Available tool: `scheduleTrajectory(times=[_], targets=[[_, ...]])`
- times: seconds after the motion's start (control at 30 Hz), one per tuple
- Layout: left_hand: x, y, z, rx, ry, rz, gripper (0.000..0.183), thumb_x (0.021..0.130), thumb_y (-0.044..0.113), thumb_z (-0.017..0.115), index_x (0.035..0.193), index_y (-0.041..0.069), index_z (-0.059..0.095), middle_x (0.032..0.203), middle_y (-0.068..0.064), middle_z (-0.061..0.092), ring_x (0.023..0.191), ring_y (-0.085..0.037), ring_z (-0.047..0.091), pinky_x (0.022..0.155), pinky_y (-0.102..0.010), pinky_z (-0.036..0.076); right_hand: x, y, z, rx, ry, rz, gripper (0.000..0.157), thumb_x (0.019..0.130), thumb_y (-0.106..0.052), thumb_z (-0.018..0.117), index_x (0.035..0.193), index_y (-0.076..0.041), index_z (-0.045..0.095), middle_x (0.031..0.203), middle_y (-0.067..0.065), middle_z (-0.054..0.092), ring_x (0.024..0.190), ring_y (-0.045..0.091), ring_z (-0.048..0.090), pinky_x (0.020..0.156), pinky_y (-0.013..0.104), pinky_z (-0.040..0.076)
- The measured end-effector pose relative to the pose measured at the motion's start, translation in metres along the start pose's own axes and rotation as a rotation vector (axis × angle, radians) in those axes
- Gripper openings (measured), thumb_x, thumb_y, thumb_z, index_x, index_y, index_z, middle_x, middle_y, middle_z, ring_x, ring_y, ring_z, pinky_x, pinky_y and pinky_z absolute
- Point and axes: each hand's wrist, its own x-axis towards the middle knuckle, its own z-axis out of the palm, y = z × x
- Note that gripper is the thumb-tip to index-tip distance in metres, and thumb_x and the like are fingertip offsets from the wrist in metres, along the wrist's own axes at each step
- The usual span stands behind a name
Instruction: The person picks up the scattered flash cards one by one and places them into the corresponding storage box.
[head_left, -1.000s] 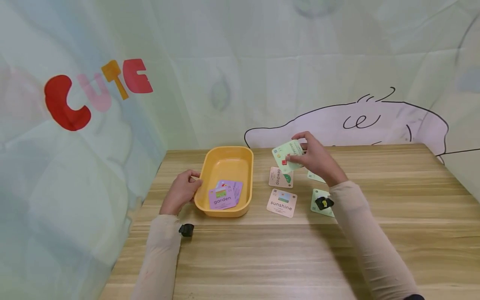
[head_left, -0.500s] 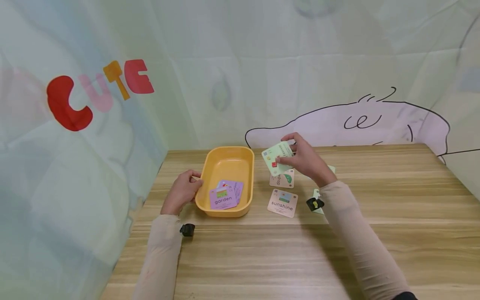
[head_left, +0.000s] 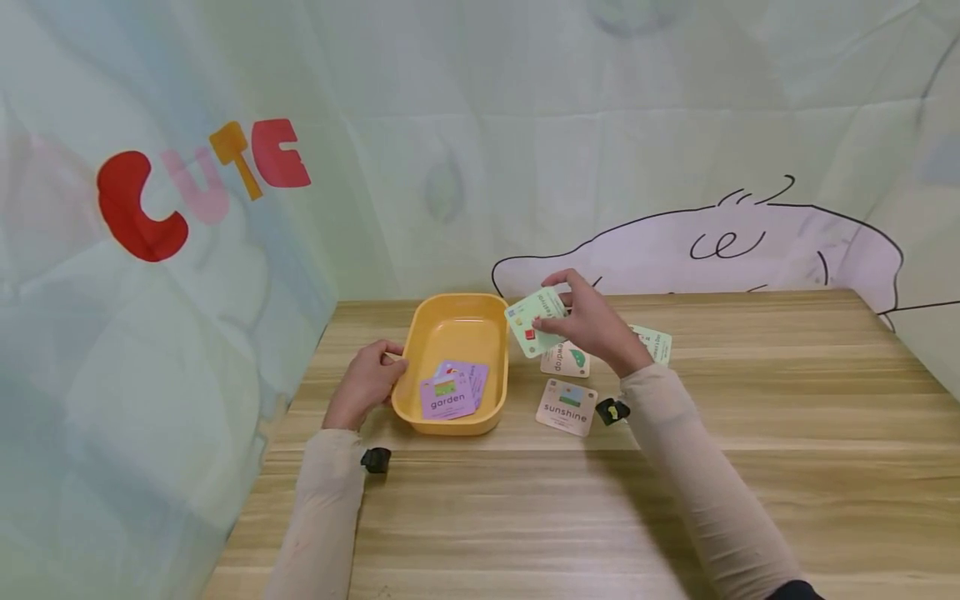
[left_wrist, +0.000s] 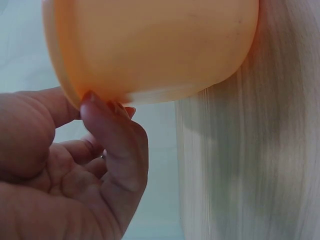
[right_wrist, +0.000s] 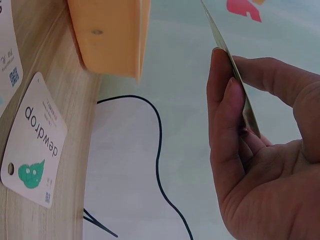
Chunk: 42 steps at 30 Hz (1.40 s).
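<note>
My right hand (head_left: 588, 323) pinches a green "festival" flashcard (head_left: 537, 322) between thumb and fingers, raised beside the right rim of a yellow tray (head_left: 457, 312). In the right wrist view the card (right_wrist: 227, 57) shows edge-on. My left hand (head_left: 367, 379) grips the tray's left rim, and in the left wrist view thumb and fingers (left_wrist: 112, 130) pinch the tray wall (left_wrist: 155, 45). Inside the tray lie several purple cards, the top one a "garden" card (head_left: 447, 395). Under the right hand, a pink "dewdrop" card (head_left: 564, 360) is partly covered.
A pink "sunshine" card (head_left: 567, 407) lies on the wooden table (head_left: 480, 517), right of the tray. Green cards (head_left: 656, 343) lie behind the right forearm, partly hidden. A printed cloth backdrop (head_left: 420, 167) rises along the table's back and left sides.
My right hand has moved left with the festival card, from above the dewdrop card to the tray's right rim. More of the green cards behind it shows. The left hand stays on the tray.
</note>
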Motion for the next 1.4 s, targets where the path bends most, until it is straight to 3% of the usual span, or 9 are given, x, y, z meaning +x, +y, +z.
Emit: scheduleTrajectory(times=[0.27, 0.9, 1.4], targets=[[0.001, 0.002, 0.0, 0.005, 0.0, -0.011, 0.035, 0.105, 0.018, 0.052, 0.135, 0.002, 0.053, 0.098, -0.013, 0.051, 0.067, -0.019, 0.055, 0.056, -0.028, 0.051, 0.002, -0.003, 0.01, 0.001, -0.016, -0.007, 0.062, 0.091, -0.014, 0.076, 0.141, -0.02, 0.041, 0.127, 0.012, 0.063, 0.101, 0.026, 0.069, 0.082, 0.036, 0.06], [0.0, 0.001, -0.001, 0.003, -0.001, -0.015, 0.034, 0.104, 0.018, 0.052, 0.135, 0.002, 0.054, 0.098, -0.013, 0.051, 0.068, -0.021, 0.056, 0.058, -0.03, 0.053, 0.011, -0.008, 0.039, 0.058, -0.07, -0.072, 0.058, 0.09, -0.008, 0.076, 0.138, -0.011, 0.042, 0.122, 0.013, 0.068, 0.099, 0.023, 0.07, 0.08, 0.032, 0.059], [0.002, 0.001, 0.0, 0.002, -0.001, -0.009, 0.031, 0.104, 0.017, 0.053, 0.132, 0.003, 0.055, 0.097, -0.012, 0.051, 0.068, -0.02, 0.056, 0.056, -0.028, 0.053, 0.024, -0.006, 0.077, 0.095, -0.115, -0.072, 0.054, 0.088, -0.002, 0.077, 0.131, -0.01, 0.046, 0.113, 0.015, 0.068, 0.093, 0.022, 0.071, 0.076, 0.032, 0.061]])
